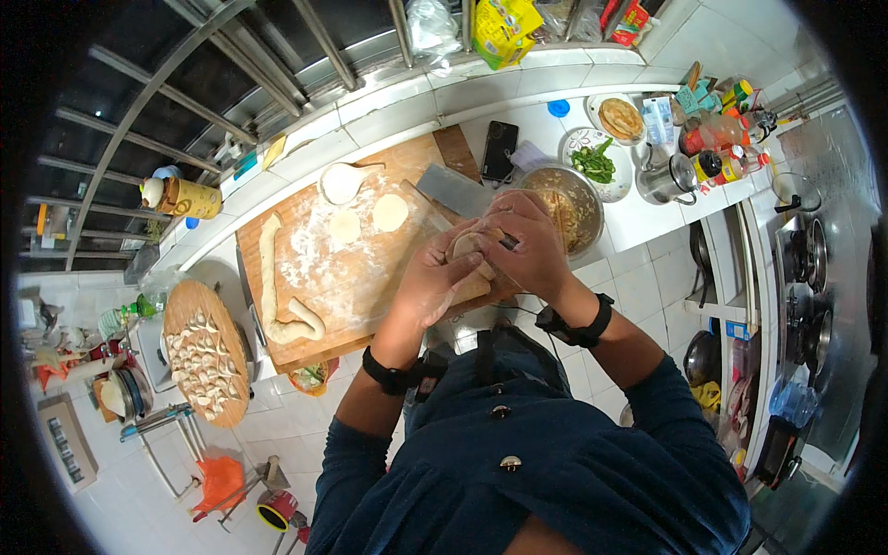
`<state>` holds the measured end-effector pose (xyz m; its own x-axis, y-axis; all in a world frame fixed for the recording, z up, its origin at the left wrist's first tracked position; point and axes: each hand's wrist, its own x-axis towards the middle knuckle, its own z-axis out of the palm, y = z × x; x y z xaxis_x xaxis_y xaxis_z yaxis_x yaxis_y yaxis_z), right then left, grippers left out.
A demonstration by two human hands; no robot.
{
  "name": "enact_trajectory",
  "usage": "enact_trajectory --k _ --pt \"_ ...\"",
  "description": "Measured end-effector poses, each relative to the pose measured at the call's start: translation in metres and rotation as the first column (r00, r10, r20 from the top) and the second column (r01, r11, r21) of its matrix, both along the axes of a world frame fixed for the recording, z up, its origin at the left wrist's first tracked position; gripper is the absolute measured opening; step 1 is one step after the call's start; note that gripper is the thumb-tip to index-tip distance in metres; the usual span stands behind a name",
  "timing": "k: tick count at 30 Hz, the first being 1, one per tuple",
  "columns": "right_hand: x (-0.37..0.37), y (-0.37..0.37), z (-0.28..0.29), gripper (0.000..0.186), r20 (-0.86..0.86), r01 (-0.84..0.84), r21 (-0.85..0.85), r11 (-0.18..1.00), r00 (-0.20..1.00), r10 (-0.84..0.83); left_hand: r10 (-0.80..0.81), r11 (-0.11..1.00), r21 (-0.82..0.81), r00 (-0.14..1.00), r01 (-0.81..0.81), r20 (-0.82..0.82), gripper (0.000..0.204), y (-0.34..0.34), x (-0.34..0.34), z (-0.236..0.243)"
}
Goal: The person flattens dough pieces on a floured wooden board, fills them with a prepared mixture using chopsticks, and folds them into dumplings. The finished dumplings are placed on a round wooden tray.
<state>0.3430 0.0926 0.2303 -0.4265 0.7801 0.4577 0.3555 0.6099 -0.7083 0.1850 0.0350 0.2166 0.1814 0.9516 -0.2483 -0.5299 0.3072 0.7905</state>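
Both my hands meet over the right edge of the floured wooden board (356, 301). My left hand (435, 273) is closed around a folded piece of pale dough, which looks like a dumpling (465, 245). My right hand (529, 242) pinches at the same dumpling from the other side, its fingers partly hiding it. Two round dough wrappers (390, 213) lie flat on the board, left of my hands. Beside my right hand stands a metal bowl of filling (583, 205) with chopsticks in it. A wide cleaver blade (451, 189) lies just beyond my left hand.
A long dough rope (268, 277) and a bent piece (301, 322) lie at the board's left. A white scoop (342, 182) sits at the back. Several dumplings rest on a round board (239, 393). Green peppers (594, 162), a phone (500, 150) and a kettle (668, 178) stand rightward.
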Motion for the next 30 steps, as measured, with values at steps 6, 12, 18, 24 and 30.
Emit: enact_trajectory --k 6,12,18,24,30 --pt "-0.029 -0.010 0.014 0.013 -0.030 0.014 0.017 1.000 0.999 -0.014 0.004 1.000 0.004 0.978 -0.003 -0.207 0.051 -0.013 -0.025 0.023" --pt "-0.050 -0.013 0.016 0.013 -0.025 -0.132 0.016 0.991 0.991 0.132 0.149 0.980 0.162 0.966 -0.116 -0.212 0.055 -0.025 -0.040 0.022" --pt "-0.068 -0.018 0.025 0.017 0.056 -0.089 0.070 0.994 0.995 0.086 0.145 0.975 0.196 0.968 -0.105 -0.206 0.066 -0.031 -0.070 0.021" --pt "-0.088 -0.022 0.030 0.020 -0.173 -0.299 -0.455 0.839 0.954 0.246 0.299 0.929 0.247 0.951 -0.274 -0.071 0.070 -0.044 -0.088 0.020" --pt "-0.114 -0.041 0.029 0.018 -0.449 -0.388 -0.540 0.747 0.883 0.134 0.448 0.884 0.294 0.840 -0.364 -0.307 0.045 -0.044 -0.082 0.020"
